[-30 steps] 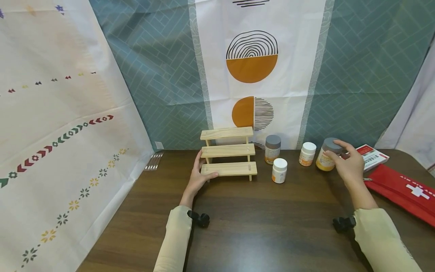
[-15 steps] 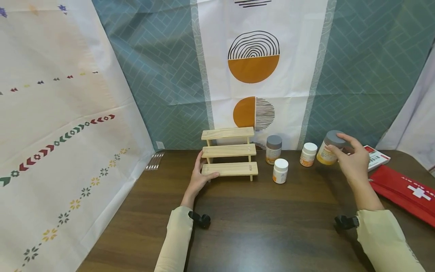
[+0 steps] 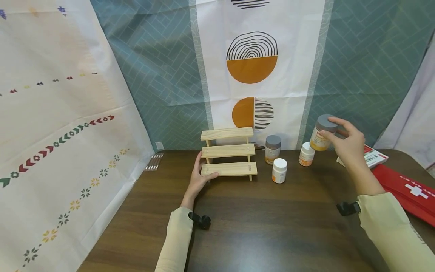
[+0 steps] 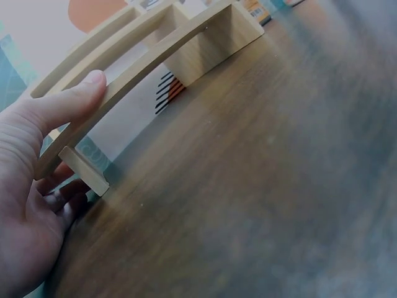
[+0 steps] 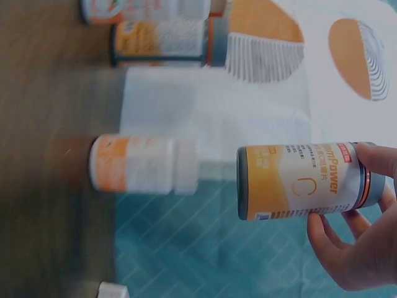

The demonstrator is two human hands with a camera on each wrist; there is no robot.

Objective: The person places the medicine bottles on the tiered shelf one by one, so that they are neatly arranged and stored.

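Observation:
My left hand (image 3: pixel 197 180) grips the left end of the lowest step of a three-tier wooden stand (image 3: pixel 228 150), thumb on top; in the left wrist view the thumb presses the plank (image 4: pixel 133 71) and the other fingers lie beneath. My right hand (image 3: pixel 350 148) holds a grey-lidded bottle (image 3: pixel 321 133) by its lid, raised above the table and slightly tilted. A yellow and white label faces the right wrist camera on that bottle (image 5: pixel 298 181). Behind and below it stands a white bottle (image 3: pixel 306 154). Beside the stand are another grey-lidded bottle (image 3: pixel 272 150) and a white bottle (image 3: pixel 279 170).
A red first aid pouch (image 3: pixel 406 190) lies at the right with a white and red box (image 3: pixel 375 157) behind it. Several thin sticks in clear packaging (image 3: pixel 154 161) lie at the table's back left. Patterned cloths (image 3: pixel 163 68) hang behind and at the sides.
My right hand has lifted the grey-lidded bottle off the table, upward and slightly left. My left hand and the stand have stayed in place.

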